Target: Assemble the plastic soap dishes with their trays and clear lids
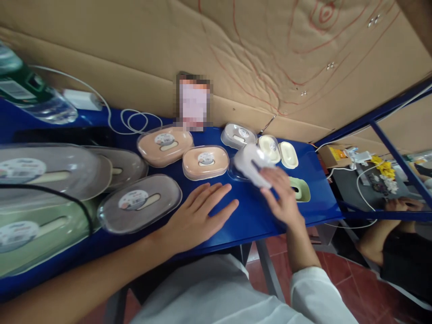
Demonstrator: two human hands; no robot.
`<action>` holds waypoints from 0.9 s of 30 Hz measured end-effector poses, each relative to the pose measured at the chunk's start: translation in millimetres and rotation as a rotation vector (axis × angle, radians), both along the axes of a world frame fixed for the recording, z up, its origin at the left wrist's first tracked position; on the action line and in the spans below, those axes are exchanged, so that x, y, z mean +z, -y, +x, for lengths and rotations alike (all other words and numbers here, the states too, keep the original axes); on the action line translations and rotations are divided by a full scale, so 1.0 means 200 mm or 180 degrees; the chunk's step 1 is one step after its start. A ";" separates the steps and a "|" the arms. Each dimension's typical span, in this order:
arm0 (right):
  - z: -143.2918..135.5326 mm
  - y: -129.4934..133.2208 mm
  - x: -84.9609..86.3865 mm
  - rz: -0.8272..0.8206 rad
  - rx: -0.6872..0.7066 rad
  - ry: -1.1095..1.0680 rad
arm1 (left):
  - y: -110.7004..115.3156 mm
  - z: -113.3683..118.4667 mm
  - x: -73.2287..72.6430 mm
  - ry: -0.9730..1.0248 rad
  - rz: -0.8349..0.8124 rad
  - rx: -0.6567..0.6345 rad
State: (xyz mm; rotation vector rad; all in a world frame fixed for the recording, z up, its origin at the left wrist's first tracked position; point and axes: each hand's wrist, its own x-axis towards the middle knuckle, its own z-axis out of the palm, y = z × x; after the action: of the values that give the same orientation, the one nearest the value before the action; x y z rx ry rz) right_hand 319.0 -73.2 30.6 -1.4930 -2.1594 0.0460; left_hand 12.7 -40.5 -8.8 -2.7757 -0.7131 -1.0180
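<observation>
My right hand (281,194) is closed on the edge of a pale grey oval lid (251,159) with a dark slot, tilted above the table. Below it, a clear plastic cover (236,173) is partly hidden. My left hand (202,213) hovers with fingers spread and nothing in it. It is nearest to a peach oval box (205,161) and a grey oval box (140,204), both under clear labelled covers. To the right of my right hand is a green oval piece (303,190) with a dark slot, partly hidden by that hand.
More oval boxes, peach (165,145), grey (238,135) and cream (269,149), line the back of the blue table (249,220). Larger boxes (47,173) are stacked at left by a water bottle (33,90). A blurred-out phone-like object (194,101) leans on the cardboard wall. Another person's arm (381,243) shows at right.
</observation>
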 end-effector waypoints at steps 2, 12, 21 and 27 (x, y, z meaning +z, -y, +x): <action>-0.10 0.14 -0.09 -0.0289 0.0420 -0.0031 | 0.01 0.00 -0.01 -0.0113 0.0149 -0.0105; 0.08 0.01 -0.02 -0.1122 0.0352 -0.0141 | -0.03 0.02 -0.05 -0.0880 -0.0145 -0.0449; 0.46 -0.45 0.05 -0.1776 -0.2754 0.1391 | -0.07 -0.01 -0.04 -0.0926 -0.0054 -0.0274; 0.51 -0.30 0.08 -0.1534 -0.2582 0.1177 | -0.05 0.00 -0.05 -0.0816 -0.0142 -0.0336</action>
State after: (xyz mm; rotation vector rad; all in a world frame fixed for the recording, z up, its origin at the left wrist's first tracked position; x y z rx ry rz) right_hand 421.3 -14.0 46.8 -2.7420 -1.6839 0.0061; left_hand 12.0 -31.0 -18.4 -2.9344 -0.5662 -0.6489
